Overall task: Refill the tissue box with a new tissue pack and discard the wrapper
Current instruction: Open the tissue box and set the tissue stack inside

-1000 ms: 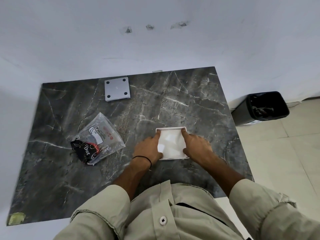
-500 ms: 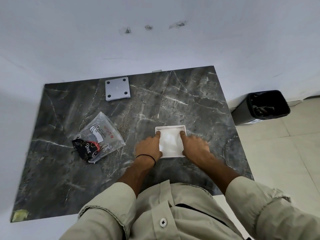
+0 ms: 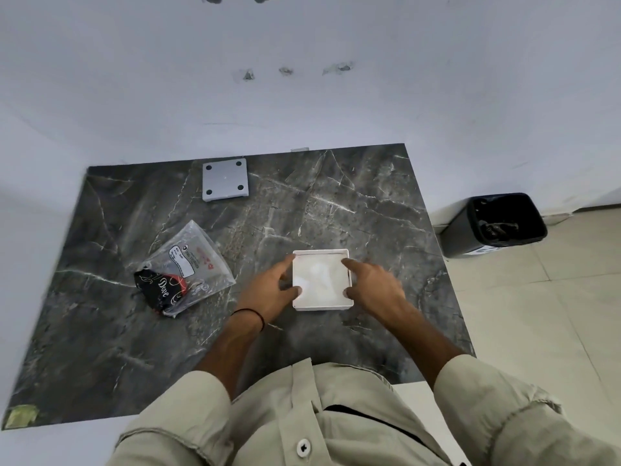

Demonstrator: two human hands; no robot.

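- Looking down, the biggest thing we've got is the dark marble-look table (image 3: 336, 203), grey veins all over, pushed up against a pale wall (image 3: 302, 95) that has a few chipped spots.
- Next up is the person's beige shirt (image 3: 336, 425), at the bottom of the view, with the sleeves rolled up past the forearms.
- Off the table's right side, down on the tiled floor (image 3: 554, 314), we see a black trash bin (image 3: 504, 227) with a dark liner, well apart from everything on the table.
- On the table's left part lies the clear plastic wrapper (image 3: 195, 260), crumpled and flat, with a white label and a black printed bit at its near corner. It's well apart from the box.
- The white square tissue box (image 3: 321, 280) sits open side up a bit right of the table's middle, with white tissues filling it.
- The left hand (image 3: 272, 290) is at the box's left edge, fingers spread, thumb touching the near-left corner and a fingertip up by the far-left corner. There's a thin black band on that wrist.
- The right hand (image 3: 376, 287) mirrors it on the right edge, also spread, index finger on the far-right rim and thumb against the right wall. Neither hand is pinching anything.
- Smallest: the grey square lid (image 3: 225, 179) with four dark round dots at its corners, lying flat near the table's far edge.
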